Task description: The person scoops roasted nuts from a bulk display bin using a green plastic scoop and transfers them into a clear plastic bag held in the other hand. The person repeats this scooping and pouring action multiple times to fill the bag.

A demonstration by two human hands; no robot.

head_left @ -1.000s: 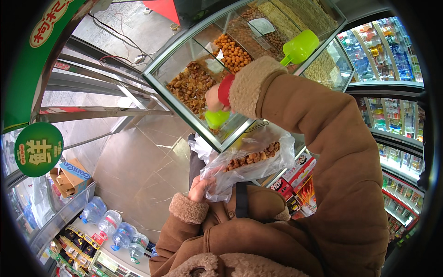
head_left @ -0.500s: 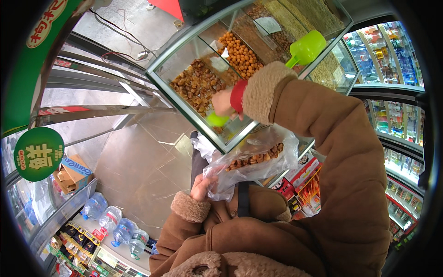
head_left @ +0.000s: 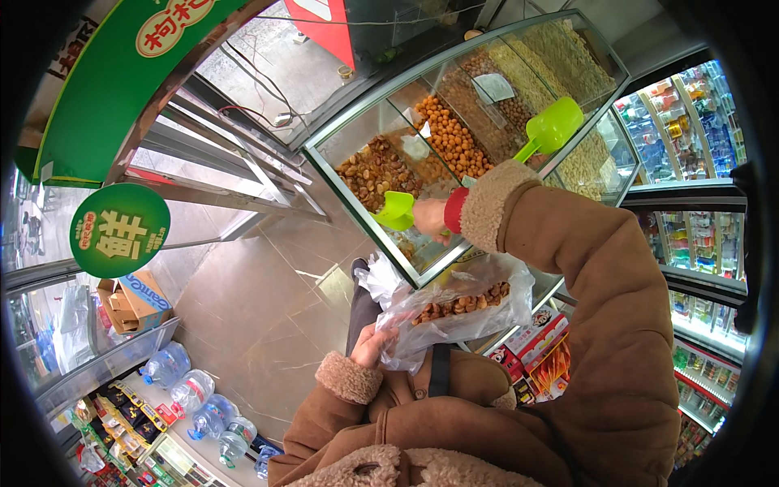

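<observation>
- Now gripping green scoop [head_left: 396,211] with right hand [head_left: 430,219] by glass case's [head_left: 359,217] left edge, probably gathering brown snacks [head_left: 373,170].
- Pinching bag [head_left: 410,339] with left hand [head_left: 369,346].
- Next, likely keep scoop level.

From my end, a hand could pass left of the glass bin case [head_left: 361,217], above the tiled floor [head_left: 260,272]. On its near side, the plastic bag [head_left: 487,318] and left hand [head_left: 371,346] block me; at its near-left end, the right hand [head_left: 432,221] and lime-green scoop [head_left: 395,211] do. Glass dividers [head_left: 442,162] bar sideways travel within it, and the second scoop [head_left: 555,125] juts over its right side
</observation>
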